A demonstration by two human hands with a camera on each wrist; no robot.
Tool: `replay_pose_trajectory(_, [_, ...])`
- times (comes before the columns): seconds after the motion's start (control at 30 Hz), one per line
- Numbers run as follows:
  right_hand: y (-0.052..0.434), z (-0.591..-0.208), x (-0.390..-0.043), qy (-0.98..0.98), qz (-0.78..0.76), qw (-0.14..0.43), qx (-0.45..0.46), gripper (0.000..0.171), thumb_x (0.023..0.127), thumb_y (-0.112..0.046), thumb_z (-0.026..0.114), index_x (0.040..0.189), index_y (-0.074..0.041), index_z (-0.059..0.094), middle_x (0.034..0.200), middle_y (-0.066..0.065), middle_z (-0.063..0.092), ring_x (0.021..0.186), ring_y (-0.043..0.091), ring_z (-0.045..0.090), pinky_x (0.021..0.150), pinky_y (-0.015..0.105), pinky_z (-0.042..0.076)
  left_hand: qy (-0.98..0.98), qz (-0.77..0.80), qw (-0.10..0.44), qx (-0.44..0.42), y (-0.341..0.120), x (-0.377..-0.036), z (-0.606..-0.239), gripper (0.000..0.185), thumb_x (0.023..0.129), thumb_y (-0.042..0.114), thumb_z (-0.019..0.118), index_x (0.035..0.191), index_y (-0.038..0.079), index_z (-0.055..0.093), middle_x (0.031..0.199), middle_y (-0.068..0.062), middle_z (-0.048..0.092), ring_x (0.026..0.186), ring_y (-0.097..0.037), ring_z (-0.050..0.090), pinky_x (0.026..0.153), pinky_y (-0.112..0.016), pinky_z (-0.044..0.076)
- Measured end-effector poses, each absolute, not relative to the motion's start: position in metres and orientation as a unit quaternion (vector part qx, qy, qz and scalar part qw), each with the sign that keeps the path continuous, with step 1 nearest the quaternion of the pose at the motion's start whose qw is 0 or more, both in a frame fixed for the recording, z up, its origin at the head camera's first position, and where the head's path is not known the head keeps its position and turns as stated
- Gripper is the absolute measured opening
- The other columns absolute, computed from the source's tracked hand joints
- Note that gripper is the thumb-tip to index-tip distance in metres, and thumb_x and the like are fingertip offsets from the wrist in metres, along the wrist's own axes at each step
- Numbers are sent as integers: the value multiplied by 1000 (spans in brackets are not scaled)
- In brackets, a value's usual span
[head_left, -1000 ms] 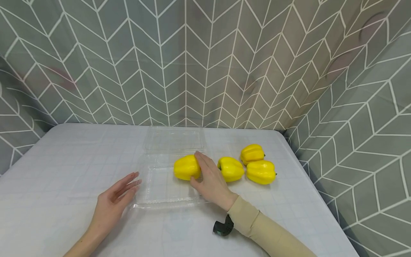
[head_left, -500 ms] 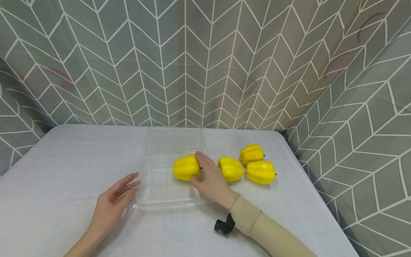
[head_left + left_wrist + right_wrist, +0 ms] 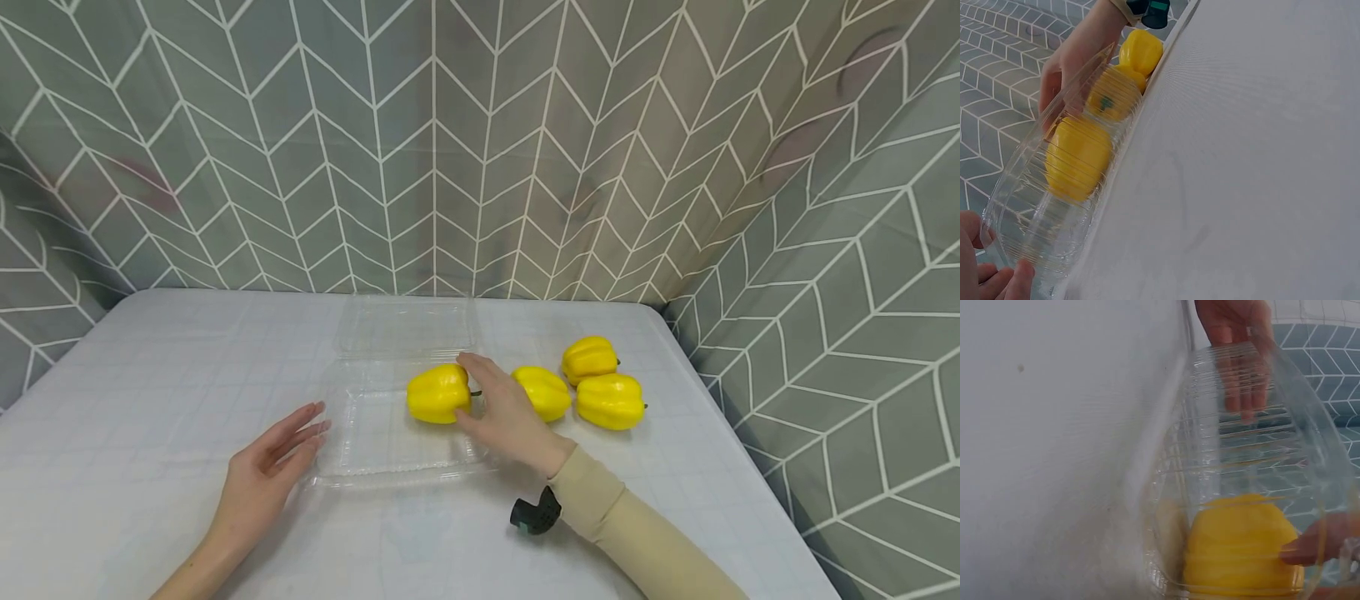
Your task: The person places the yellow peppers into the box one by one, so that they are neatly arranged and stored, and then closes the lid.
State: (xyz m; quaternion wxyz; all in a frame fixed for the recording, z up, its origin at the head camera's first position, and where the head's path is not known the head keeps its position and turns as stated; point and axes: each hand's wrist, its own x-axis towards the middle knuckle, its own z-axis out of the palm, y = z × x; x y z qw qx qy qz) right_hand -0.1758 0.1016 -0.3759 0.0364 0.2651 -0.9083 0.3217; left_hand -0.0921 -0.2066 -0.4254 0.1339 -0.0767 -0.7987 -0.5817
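Note:
A yellow bell pepper [image 3: 437, 393] lies on its side in the right half of a clear plastic clamshell container [image 3: 405, 478], its dark stem pointing right. My right hand [image 3: 513, 421] is at the stem end, fingers and thumb spread apart, with the thumb tip right at the pepper's edge. Through the clear wall in the right wrist view, the pepper [image 3: 1244, 550] shows with the thumb beside it. My left hand [image 3: 262, 471] stays at the container's left side, fingers relaxed and fingertips at the rim. The raised lid [image 3: 408, 325] lies folded back behind the base.
Three more yellow bell peppers lie right of the container: one [image 3: 551, 393] partly behind my right hand, one [image 3: 589, 359] at the back, one [image 3: 610, 402] farthest right. A black wrist camera [image 3: 537, 511] hangs under the right sleeve. Patterned curtains border the white table [image 3: 187, 350].
My right hand has drawn back slightly to the right, away from the pepper, and its stem now shows. The pepper has barely shifted. My left hand has not moved.

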Motion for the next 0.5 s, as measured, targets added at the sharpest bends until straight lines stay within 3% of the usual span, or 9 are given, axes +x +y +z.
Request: replay_pose_trajectory(0.5, [109, -362, -174, -908, 326, 40, 259, 66, 85, -14, 75, 145, -4, 48, 150, 11, 49, 139, 30, 46, 116, 48, 40, -802, -577, 133, -76, -206, -92, -426, 46, 99, 5, 62, 144, 5, 52, 143, -14, 57, 117, -1, 64, 94, -11, 51])
